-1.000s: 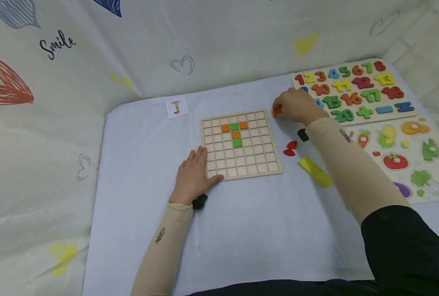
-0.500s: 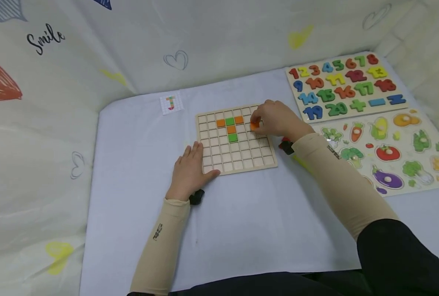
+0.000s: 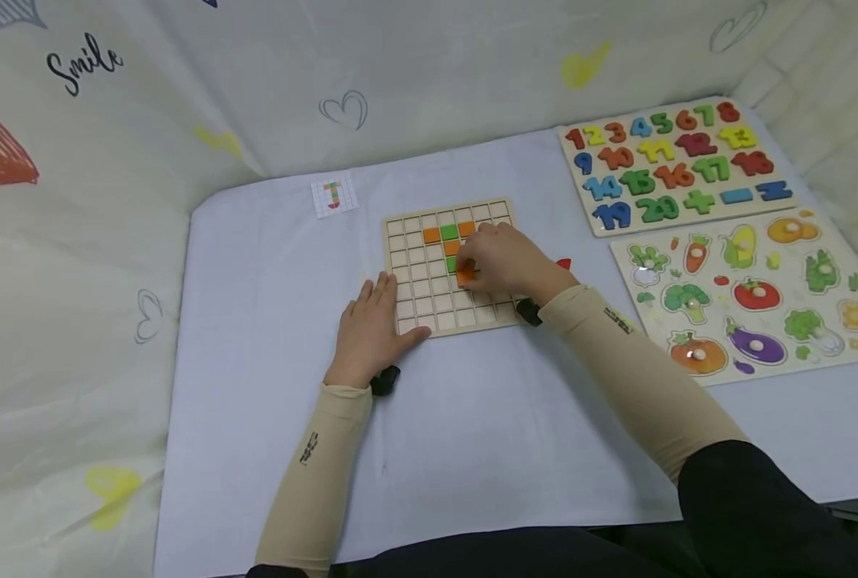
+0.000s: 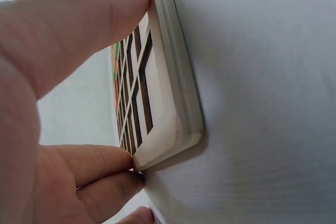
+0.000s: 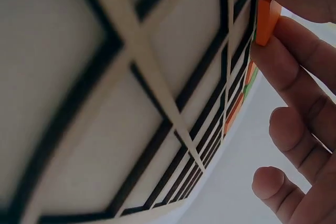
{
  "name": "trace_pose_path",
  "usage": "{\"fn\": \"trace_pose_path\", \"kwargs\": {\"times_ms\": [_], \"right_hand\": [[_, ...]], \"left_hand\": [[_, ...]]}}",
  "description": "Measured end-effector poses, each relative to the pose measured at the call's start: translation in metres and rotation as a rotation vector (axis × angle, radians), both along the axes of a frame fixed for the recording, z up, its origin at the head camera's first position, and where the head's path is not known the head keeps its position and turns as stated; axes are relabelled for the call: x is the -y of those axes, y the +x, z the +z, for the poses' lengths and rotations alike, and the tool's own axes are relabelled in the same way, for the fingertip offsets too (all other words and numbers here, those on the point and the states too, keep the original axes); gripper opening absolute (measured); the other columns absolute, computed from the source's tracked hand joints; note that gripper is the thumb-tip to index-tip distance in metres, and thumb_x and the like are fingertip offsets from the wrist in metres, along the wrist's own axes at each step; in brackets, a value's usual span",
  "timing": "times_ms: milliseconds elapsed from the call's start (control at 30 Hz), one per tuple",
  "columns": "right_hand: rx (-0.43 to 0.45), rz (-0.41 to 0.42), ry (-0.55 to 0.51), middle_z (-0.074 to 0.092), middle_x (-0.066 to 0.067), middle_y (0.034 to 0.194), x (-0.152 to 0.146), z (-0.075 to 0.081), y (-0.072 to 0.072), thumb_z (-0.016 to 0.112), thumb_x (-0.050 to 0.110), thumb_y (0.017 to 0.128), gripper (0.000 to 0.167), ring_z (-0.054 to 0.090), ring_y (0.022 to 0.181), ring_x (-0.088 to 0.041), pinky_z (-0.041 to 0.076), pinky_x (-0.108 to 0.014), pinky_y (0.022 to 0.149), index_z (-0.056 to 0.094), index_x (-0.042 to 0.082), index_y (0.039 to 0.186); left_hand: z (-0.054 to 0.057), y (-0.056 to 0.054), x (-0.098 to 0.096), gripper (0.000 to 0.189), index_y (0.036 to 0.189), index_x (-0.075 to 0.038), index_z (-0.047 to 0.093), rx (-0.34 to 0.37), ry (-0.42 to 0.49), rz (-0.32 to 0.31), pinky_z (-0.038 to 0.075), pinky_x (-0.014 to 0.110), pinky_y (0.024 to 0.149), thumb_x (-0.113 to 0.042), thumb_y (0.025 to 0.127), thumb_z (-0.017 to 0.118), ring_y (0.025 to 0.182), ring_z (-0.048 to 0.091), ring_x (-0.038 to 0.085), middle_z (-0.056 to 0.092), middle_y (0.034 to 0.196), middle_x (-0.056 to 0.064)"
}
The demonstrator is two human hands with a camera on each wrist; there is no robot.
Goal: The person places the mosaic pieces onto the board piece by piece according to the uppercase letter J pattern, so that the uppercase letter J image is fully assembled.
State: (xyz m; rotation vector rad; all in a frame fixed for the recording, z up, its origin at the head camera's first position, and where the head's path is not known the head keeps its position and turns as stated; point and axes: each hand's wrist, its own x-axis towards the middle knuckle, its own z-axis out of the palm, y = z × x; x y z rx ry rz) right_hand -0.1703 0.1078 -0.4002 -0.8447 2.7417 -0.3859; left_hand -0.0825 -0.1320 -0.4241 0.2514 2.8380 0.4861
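My right hand (image 3: 504,261) pinches an orange square tile (image 5: 266,19) between thumb and fingertips, over the wooden grid board (image 3: 429,309). The tile (image 3: 465,278) is just below the lower green tile (image 3: 451,264); whether it touches the board is hard to tell. On the board, orange, green and orange tiles form a row, with an orange tile (image 3: 452,248) under the middle green one (image 3: 449,232). My left hand (image 3: 371,337) rests at the board's near left corner, fingers straight along the left edge and thumb (image 4: 105,17) on the near edge.
A small card (image 3: 334,195) with a coloured tile pattern lies behind the board. To the right are a number puzzle (image 3: 689,168) and a vegetable puzzle (image 3: 754,297). A red piece (image 3: 563,263) shows beside my right wrist; my sleeve largely hides a yellow piece.
My right hand has carried the orange tile leftward from the table beside the board to below the lower green tile. My left hand has stayed at the board's corner. The head view has shifted slightly.
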Motion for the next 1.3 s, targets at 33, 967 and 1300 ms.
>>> {"fn": "trace_pose_path", "kwargs": {"times_ms": [33, 967, 1300], "right_hand": [[-0.007, 0.001, 0.008, 0.077, -0.002, 0.109, 0.001, 0.0, 0.001, 0.082, 0.026, 0.086, 0.02, 0.061, 0.108, -0.028, 0.046, -0.051, 0.106, 0.08, 0.016, 0.103], [-0.016, -0.026, 0.016, 0.076, -0.001, 0.105, -0.004, 0.006, 0.002, 0.084, 0.027, 0.088, 0.019, 0.062, 0.105, -0.025, 0.047, -0.05, 0.101, 0.081, 0.018, 0.105], [0.02, -0.102, 0.051, 0.077, -0.008, 0.118, -0.047, 0.022, -0.006, 0.077, 0.019, 0.093, 0.024, 0.061, 0.113, -0.031, 0.047, -0.054, 0.104, 0.079, 0.012, 0.116]], "left_hand": [[0.0, 0.0, 0.0, 0.107, 0.165, -0.004, 0.025, 0.001, 0.001, 0.0, 0.031, 0.063, 0.124, -0.06, 0.089, 0.074, 0.16, 0.025, 0.041, 0.025, 0.172, 0.017], [0.001, -0.001, 0.0, 0.107, 0.165, -0.004, 0.025, 0.009, -0.003, 0.002, 0.031, 0.063, 0.124, -0.061, 0.088, 0.074, 0.16, 0.026, 0.041, 0.026, 0.172, 0.017], [0.0, -0.001, 0.001, 0.108, 0.165, -0.003, 0.025, 0.004, 0.001, -0.001, 0.031, 0.064, 0.124, -0.06, 0.088, 0.075, 0.16, 0.025, 0.042, 0.025, 0.172, 0.018]]}}
